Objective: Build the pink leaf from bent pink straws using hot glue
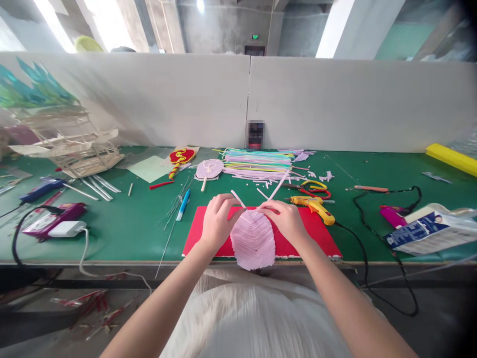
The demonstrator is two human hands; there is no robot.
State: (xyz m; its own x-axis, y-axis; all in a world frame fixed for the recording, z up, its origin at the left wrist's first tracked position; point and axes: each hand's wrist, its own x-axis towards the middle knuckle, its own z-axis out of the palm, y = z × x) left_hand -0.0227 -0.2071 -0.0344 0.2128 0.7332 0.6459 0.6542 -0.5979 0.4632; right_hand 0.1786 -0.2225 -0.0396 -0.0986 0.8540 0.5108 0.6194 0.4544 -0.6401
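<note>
A pale pink leaf-shaped piece [253,241], built of slanting rows meeting along a middle line, lies over the red board [219,248] and past the table's front edge. My left hand [219,219] pinches at its top left, where a short pink pipe cleaner [238,199] sticks up past the fingers. My right hand [285,219] is closed at the top right, with a longer pink pipe cleaner [278,186] slanting up from its fingertips. Whether both ends belong to one stem is hidden by the fingers.
Behind lies a bundle of coloured pipe cleaners [257,164]. Right are scissors [315,189], a yellow glue gun [315,206] and a box [432,233]. Left are a blue pen-like tool [183,205], pink round fan shape [209,170], red-yellow piece [182,156] and power strip [55,221].
</note>
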